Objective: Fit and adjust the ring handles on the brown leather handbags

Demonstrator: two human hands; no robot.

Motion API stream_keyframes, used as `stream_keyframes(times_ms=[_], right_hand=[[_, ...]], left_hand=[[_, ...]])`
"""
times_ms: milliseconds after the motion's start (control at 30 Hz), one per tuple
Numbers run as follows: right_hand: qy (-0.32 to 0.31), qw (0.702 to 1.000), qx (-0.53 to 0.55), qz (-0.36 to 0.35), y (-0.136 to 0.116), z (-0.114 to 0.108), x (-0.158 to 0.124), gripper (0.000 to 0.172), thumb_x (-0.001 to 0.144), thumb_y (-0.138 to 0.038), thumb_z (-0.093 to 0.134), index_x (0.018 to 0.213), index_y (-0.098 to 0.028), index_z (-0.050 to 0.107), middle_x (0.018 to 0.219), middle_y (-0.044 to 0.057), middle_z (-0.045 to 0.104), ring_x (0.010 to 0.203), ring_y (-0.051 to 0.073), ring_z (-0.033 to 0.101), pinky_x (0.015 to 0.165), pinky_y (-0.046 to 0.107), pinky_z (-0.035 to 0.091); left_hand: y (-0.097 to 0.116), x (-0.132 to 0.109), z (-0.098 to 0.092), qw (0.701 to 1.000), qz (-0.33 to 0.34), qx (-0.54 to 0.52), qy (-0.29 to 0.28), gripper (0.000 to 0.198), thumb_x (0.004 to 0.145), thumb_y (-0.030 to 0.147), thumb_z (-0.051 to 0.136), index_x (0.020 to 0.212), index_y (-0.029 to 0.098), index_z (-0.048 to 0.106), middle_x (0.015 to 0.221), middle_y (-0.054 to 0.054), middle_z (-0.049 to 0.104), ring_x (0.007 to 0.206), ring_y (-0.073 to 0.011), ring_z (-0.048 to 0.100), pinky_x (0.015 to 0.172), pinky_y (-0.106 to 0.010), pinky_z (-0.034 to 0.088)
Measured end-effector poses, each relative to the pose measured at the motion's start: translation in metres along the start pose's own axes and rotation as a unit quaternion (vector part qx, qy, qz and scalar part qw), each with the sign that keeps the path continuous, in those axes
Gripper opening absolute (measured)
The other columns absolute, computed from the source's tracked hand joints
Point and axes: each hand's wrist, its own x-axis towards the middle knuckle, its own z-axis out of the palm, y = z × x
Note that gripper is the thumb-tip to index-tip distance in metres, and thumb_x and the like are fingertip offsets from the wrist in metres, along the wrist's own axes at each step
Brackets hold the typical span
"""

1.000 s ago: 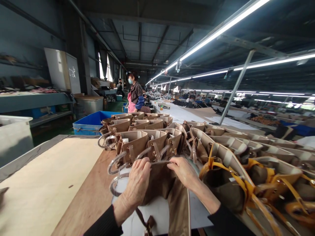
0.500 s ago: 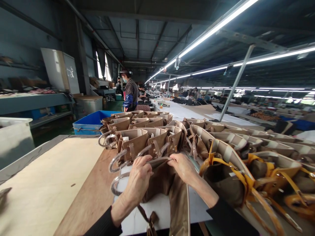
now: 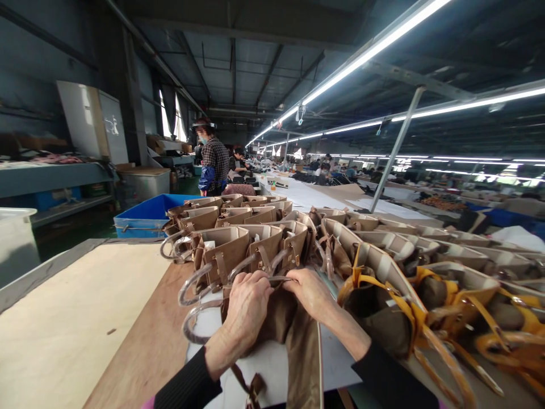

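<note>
A brown handbag (image 3: 275,321) with a pale edge lies in front of me on white sheeting. Its far top edge runs between my two hands. My left hand (image 3: 249,304) is closed on that edge, its back toward me. A short way to the right, my right hand (image 3: 310,289) pinches the same edge between thumb and fingers. One clear-wrapped handle (image 3: 193,324) curves out left of my left hand. A dark brown strap (image 3: 253,389) hangs below it. My fingertips are partly hidden by the hands themselves.
Rows of tan handbags (image 3: 227,250) stand just beyond my hands. Handbags with yellow straps (image 3: 383,289) crowd the right side. At left lies a pale board (image 3: 85,289) on the wooden table (image 3: 140,318). A blue bin (image 3: 145,218) and a person in a checked shirt (image 3: 215,162) are farther off.
The whole view has shifted slightly, so the surroundings sit farther left. My left hand has moved a little toward the right along the bag's edge; both hands keep their grip.
</note>
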Motion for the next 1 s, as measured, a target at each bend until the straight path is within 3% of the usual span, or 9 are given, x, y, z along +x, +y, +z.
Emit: stream_keyframes(times_ms=[167,300,500,767,1000], right_hand=[[-0.029,0.999,0.007,-0.023,0.004,-0.007,0.0,0.02,0.078,-0.024,0.057,0.059,-0.02,0.055,0.055,-0.005,0.048,0.059,0.011,0.046,0.055,0.024,0.025],[-0.032,0.999,0.002,-0.031,0.004,-0.01,0.002,0.022,0.081,-0.026,0.055,0.059,-0.02,0.054,0.056,-0.005,0.05,0.06,0.011,0.048,0.055,0.024,0.025],[-0.017,0.999,-0.033,-0.039,0.002,-0.008,0.001,0.023,0.083,-0.026,0.054,0.061,-0.02,0.056,0.059,-0.003,0.056,0.064,0.012,0.051,0.057,0.025,0.025],[-0.009,0.995,-0.092,-0.034,-0.002,-0.006,0.002,0.022,0.084,-0.025,0.055,0.062,-0.021,0.059,0.061,-0.002,0.06,0.064,0.013,0.055,0.055,0.026,0.025],[0.006,0.989,-0.144,-0.035,-0.01,-0.007,0.003,0.014,0.084,-0.024,0.056,0.077,-0.023,0.068,0.077,0.003,0.069,0.078,0.02,0.063,0.058,0.027,0.03]], left_hand=[[0.001,0.008,-0.001,0.998,-0.038,0.003,-0.04,0.022,0.083,0.01,0.047,0.066,0.014,0.06,0.083,-0.004,0.064,0.073,-0.0165,0.058,0.071,-0.03,0.042],[-0.003,0.006,0.006,1.0,0.0,0.007,0.01,0.02,0.085,0.01,0.044,0.072,0.015,0.058,0.087,-0.004,0.062,0.08,-0.0173,0.056,0.075,-0.03,0.041],[-0.013,0.005,0.017,0.998,-0.002,-0.011,0.056,0.02,0.086,0.012,0.042,0.07,0.016,0.054,0.085,-0.003,0.06,0.08,-0.017,0.054,0.073,-0.028,0.041],[-0.017,0.009,0.019,0.999,-0.009,0.007,0.053,0.022,0.087,0.011,0.043,0.067,0.016,0.05,0.076,-0.002,0.057,0.074,-0.0162,0.051,0.07,-0.027,0.037],[-0.012,0.011,0.018,0.997,-0.047,-0.019,0.053,0.021,0.084,0.009,0.047,0.064,0.016,0.046,0.067,0.001,0.054,0.061,-0.0118,0.047,0.06,-0.024,0.032]])
